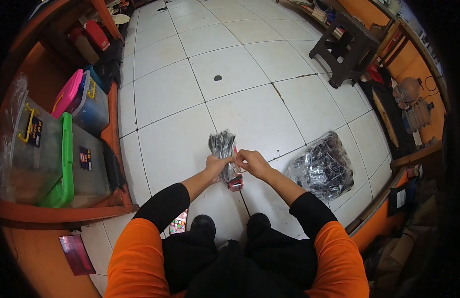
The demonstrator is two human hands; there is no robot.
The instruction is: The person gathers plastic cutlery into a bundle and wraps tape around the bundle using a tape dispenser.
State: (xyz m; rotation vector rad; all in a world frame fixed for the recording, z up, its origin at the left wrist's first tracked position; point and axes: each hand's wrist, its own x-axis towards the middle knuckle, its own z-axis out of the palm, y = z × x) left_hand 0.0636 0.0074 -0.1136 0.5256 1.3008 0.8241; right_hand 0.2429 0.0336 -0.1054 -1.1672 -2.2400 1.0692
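A bundle of dark items in clear plastic [223, 145] is held upright in front of me, above the tiled floor. My left hand [218, 165] is wrapped round its left side. Close against the bundle's right side, my right hand [252, 163] has its fingers pressed together beside a thin red strip; what they pinch is too small to tell. Just below both hands is a red tool [235, 183], partly hidden by the bundle. To the right, a larger pile of dark items in clear plastic [323, 168] lies on the floor.
Lidded plastic boxes [86, 149] stand on an orange shelf at the left. A phone [179, 222] lies by my left shoe. A dark stool [345, 47] is at the upper right. Shelving [364, 218] runs along the right side.
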